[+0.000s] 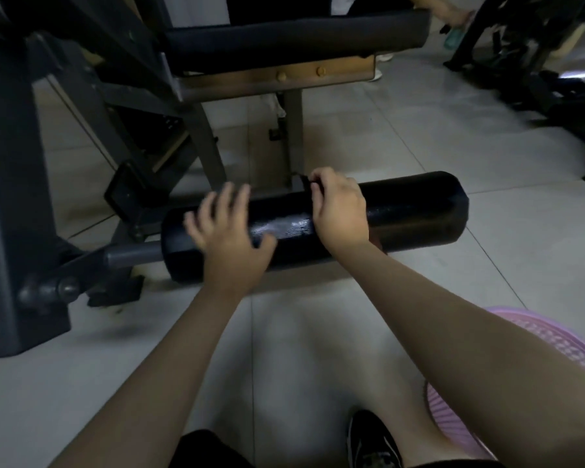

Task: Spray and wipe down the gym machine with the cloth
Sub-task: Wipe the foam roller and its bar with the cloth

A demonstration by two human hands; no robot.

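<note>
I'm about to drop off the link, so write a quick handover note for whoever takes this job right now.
Left hand: open, fingers spread over the left part of the black roller pad.
Right hand: fingers curled, pinching a dark scrap at the pad's far edge; I cannot tell whether it is the cloth.
Done: a wet, shiny patch lies on the pad between the hands, so it looks sprayed.
Left: wipe the pad, then probably the rest of the machine. No spray bottle is clearly in view.
</note>
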